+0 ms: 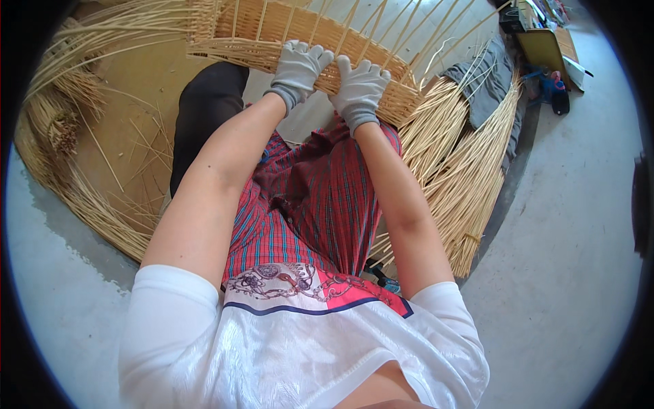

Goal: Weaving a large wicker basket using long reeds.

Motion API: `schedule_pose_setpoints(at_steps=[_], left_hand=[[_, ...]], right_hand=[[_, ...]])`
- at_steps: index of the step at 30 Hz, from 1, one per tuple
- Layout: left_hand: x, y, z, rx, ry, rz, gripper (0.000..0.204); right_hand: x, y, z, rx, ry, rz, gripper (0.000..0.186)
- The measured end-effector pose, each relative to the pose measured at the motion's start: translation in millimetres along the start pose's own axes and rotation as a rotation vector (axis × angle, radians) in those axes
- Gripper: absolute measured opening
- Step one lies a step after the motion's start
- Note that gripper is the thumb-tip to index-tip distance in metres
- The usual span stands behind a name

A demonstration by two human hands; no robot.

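A partly woven wicker basket (245,52) lies across my knees at the top of the view, its upright stakes pointing away from me. My left hand (300,70), in a pale grey knit glove, grips the near rim around its middle. Just to the right, my right hand (361,88), gloved the same way, has its fingers curled over that rim too. Both thumbs are turned inward, close to each other. Long loose strands (116,34) run off to the left from the basket's left end. What lies under my fingers is hidden.
Bundles of cut wicker rods (463,177) lie on the floor to my right, beside a grey cloth (480,85). More rods (54,126) are heaped at left on a brown board (129,150). Tools and a blue-and-pink object (550,85) sit at far right.
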State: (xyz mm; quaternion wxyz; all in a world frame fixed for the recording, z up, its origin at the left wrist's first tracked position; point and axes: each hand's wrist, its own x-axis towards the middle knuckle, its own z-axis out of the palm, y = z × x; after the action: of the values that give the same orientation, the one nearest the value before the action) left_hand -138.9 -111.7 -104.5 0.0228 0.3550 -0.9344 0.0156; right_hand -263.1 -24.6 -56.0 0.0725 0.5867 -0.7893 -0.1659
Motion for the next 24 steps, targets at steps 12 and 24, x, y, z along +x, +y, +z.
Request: schedule_pose_setpoints(at_steps=[12, 24], left_hand=[[-91, -108, -73, -0.474, 0.832, -0.304, 0.062], [-221, -138, -40, -1.427, 0.692, -0.468, 0.039]], right_hand=[[-58, 65, -40, 0.327, 0.429, -0.158, 0.092], [-169, 71, 0, 0.539, 0.243, -0.128, 0.12]])
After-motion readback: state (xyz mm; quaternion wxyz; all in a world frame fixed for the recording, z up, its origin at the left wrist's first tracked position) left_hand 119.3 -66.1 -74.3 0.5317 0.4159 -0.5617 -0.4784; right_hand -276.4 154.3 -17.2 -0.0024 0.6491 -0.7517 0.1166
